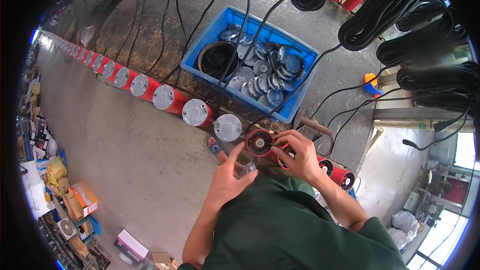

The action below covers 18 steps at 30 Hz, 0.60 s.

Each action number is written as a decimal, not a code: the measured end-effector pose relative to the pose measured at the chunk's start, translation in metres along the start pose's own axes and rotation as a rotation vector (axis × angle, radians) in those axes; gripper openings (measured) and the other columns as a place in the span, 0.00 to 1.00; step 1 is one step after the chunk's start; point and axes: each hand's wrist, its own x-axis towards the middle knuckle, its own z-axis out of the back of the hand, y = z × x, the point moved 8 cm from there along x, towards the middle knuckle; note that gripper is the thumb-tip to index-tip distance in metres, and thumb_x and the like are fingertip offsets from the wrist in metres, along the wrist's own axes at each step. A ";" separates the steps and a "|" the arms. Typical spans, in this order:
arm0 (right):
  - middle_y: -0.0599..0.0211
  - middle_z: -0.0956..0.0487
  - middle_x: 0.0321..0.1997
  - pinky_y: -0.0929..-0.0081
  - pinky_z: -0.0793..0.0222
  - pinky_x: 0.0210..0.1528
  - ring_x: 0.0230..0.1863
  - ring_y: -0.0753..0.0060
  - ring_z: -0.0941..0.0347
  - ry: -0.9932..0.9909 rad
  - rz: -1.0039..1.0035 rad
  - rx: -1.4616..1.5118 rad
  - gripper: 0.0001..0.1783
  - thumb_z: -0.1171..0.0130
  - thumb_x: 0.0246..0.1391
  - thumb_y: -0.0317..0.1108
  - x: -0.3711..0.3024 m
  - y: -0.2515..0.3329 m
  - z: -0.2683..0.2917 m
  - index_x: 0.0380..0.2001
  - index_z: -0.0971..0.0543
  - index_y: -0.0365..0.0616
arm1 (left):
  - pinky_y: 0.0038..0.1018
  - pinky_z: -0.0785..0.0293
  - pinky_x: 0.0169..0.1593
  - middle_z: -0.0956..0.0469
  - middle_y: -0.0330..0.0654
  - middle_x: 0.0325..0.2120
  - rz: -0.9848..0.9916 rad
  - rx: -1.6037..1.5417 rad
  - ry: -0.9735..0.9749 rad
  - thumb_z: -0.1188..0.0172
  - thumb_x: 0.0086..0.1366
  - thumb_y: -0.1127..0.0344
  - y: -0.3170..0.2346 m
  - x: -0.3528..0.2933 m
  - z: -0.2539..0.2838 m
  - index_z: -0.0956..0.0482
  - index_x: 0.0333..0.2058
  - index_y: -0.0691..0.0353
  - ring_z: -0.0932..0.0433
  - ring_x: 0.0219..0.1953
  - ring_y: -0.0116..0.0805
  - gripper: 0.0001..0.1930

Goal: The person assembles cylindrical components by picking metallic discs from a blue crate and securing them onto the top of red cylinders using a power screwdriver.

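An open red cylinder (249, 151) faces up at the bench edge, its dark inside showing a pale round centre. My right hand (299, 157) reaches over its right rim, the fingertips pinched together; anything between them is too small to make out. Lower left of the cylinder is my left hand (226, 179), its index finger pointing up. A small, shiny, clear-grey thing (247, 169) sits between its thumb and fingers. Just left of the open cylinder stands a red one topped by a round silver cap (228, 127). More open red cylinders (343, 178) continue on the right, partly behind my right arm.
A long row of capped red cylinders (167, 98) runs to the far left. On the bench (155, 5) are a blue crate (220, 87) of silver caps and a hammer (314, 125). Black cables (367, 25) hang above. A sandalled foot (217, 149) shows below the bench.
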 end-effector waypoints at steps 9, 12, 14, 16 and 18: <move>0.60 0.11 0.43 0.70 0.19 0.43 0.42 0.66 0.14 -0.180 -0.193 -0.060 0.18 0.23 0.56 0.29 -0.001 -0.035 0.021 0.49 0.14 0.39 | 0.51 0.18 0.51 0.16 0.53 0.41 -0.169 0.414 -0.046 0.24 0.58 0.49 0.003 0.020 -0.007 0.39 0.79 0.40 0.17 0.47 0.61 0.52; 0.60 0.11 0.43 0.66 0.18 0.45 0.44 0.62 0.14 -0.164 -0.094 -0.116 0.20 0.22 0.53 0.30 0.001 -0.030 0.013 0.49 0.14 0.40 | 0.50 0.18 0.51 0.16 0.54 0.42 -0.231 0.442 -0.035 0.23 0.58 0.49 -0.002 0.019 -0.009 0.36 0.78 0.41 0.17 0.46 0.60 0.51; 0.60 0.11 0.43 0.64 0.17 0.46 0.45 0.58 0.14 -0.138 -0.011 -0.166 0.21 0.21 0.52 0.30 0.002 -0.025 0.003 0.49 0.14 0.41 | 0.48 0.19 0.55 0.17 0.55 0.51 -0.152 0.467 0.020 0.22 0.58 0.50 0.004 0.021 -0.012 0.35 0.77 0.46 0.16 0.52 0.61 0.50; 0.61 0.11 0.43 0.62 0.17 0.47 0.45 0.56 0.15 -0.104 0.067 -0.238 0.22 0.20 0.50 0.30 0.004 -0.020 -0.008 0.49 0.14 0.42 | 0.47 0.19 0.56 0.17 0.55 0.53 -0.153 0.452 0.020 0.22 0.58 0.50 0.004 0.022 -0.012 0.34 0.77 0.46 0.17 0.52 0.60 0.49; 0.62 0.12 0.42 0.62 0.18 0.46 0.43 0.55 0.16 -0.078 0.107 -0.256 0.22 0.20 0.48 0.31 0.006 -0.017 -0.018 0.48 0.13 0.44 | 0.49 0.18 0.52 0.16 0.54 0.45 -0.203 0.390 -0.021 0.23 0.58 0.48 0.000 0.020 -0.010 0.33 0.77 0.44 0.18 0.48 0.60 0.49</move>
